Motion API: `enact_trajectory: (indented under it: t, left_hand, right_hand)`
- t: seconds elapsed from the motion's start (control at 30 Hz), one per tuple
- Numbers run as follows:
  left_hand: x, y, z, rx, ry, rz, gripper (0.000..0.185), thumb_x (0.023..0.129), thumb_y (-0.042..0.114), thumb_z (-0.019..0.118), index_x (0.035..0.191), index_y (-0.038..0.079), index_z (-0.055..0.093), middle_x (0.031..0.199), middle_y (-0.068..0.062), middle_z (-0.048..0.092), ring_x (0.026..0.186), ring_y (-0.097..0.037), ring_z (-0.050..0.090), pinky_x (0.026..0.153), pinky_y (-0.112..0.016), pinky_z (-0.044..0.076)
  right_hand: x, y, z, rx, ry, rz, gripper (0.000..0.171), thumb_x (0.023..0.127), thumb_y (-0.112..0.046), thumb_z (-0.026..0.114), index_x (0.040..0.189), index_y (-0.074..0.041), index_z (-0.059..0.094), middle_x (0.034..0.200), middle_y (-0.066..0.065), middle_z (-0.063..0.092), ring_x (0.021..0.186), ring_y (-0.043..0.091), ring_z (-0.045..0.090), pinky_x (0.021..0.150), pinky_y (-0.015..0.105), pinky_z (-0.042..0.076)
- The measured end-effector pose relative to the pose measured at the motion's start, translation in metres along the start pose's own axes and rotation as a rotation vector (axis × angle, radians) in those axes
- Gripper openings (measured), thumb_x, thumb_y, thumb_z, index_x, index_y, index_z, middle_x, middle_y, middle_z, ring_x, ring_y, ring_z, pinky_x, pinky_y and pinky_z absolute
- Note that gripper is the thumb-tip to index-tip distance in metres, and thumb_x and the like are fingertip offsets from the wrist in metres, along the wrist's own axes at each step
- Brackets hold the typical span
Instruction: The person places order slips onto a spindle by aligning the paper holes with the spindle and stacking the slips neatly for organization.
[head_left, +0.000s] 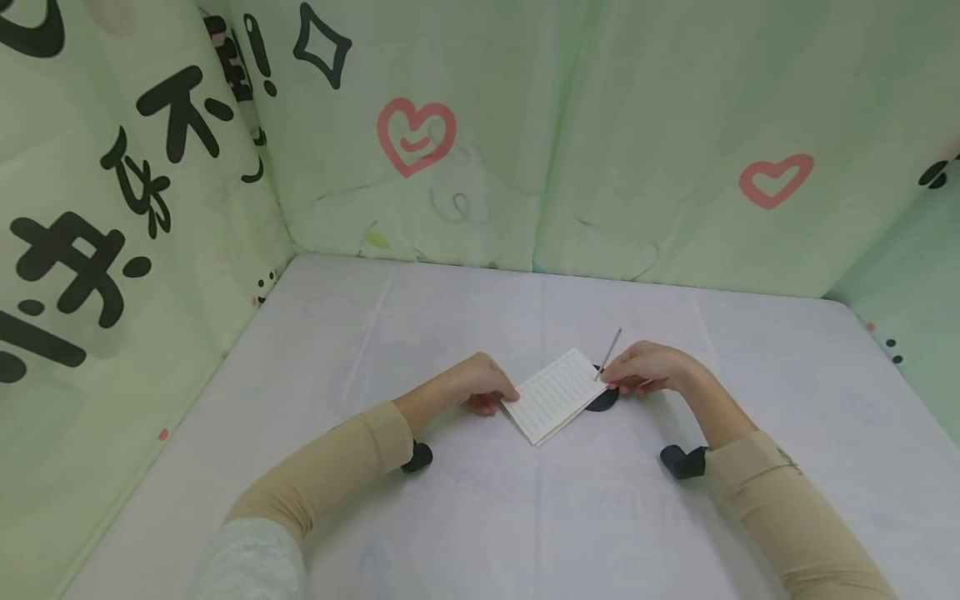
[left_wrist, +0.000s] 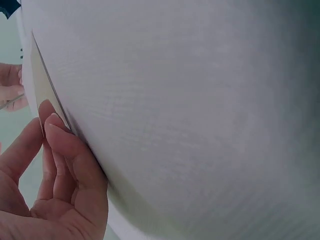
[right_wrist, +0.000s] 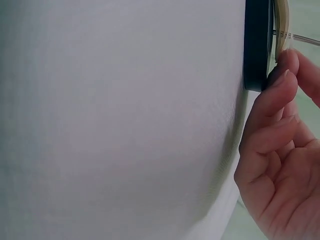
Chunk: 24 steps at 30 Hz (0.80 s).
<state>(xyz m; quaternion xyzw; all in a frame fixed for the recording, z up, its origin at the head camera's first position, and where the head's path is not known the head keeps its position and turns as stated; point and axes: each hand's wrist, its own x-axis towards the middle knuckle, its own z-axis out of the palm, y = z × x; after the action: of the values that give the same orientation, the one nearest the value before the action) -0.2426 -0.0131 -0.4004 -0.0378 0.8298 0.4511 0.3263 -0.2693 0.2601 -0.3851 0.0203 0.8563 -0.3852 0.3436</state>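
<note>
A small stack of lined paper slips [head_left: 558, 396] is tilted over the middle of the white table. My left hand [head_left: 480, 385] pinches its left corner between thumb and fingers, also seen with the left hand [left_wrist: 65, 175] in the left wrist view. At the opposite corner my right hand [head_left: 651, 367] pinches the slips' edge. A thin metal spike [head_left: 611, 348] rises through the slips beside my right fingertips. Its dark round base [head_left: 602, 401] sits partly hidden beneath the paper. In the right wrist view, the base [right_wrist: 257, 47] lies close to the bent slips [right_wrist: 282, 30].
The white table [head_left: 450, 508] extends around both forearms. Pale green curtains [head_left: 637, 125] with printed hearts and dark characters hang behind and at the sides. A black camera mount [head_left: 682, 461] is strapped at the right wrist, another [head_left: 418, 457] at the left.
</note>
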Motion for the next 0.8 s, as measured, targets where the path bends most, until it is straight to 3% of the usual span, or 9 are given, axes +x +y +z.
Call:
enact_trajectory:
  t: [0.43,0.8]
  left_hand:
    - [0.0034,0.0016,0.0037,0.078,0.031,-0.022,0.011,0.077,0.010,0.071,0.080,0.003,0.064,0.059,-0.005,0.055,0.041,-0.012,0.047,0.038,-0.018,0.041]
    - [0.0021,0.0019,-0.0002,0.088,0.002,-0.006,0.011,0.078,0.012,0.069,0.084,0.003,0.065,0.060,-0.005,0.060,0.040,-0.012,0.049,0.039,-0.018,0.042]
  right_hand:
    - [-0.0004,-0.0021,0.0021,-0.040,0.019,-0.005,0.020,0.083,-0.023,0.065,0.084,-0.004,0.067,0.064,-0.002,0.058,0.058,0.010,0.049,0.051,0.021,0.039]
    - [0.0008,-0.0018,0.0027,-0.033,0.037,0.031,0.022,0.083,-0.025,0.065,0.088,-0.004,0.067,0.065,-0.002,0.059,0.061,0.012,0.051,0.055,0.022,0.040]
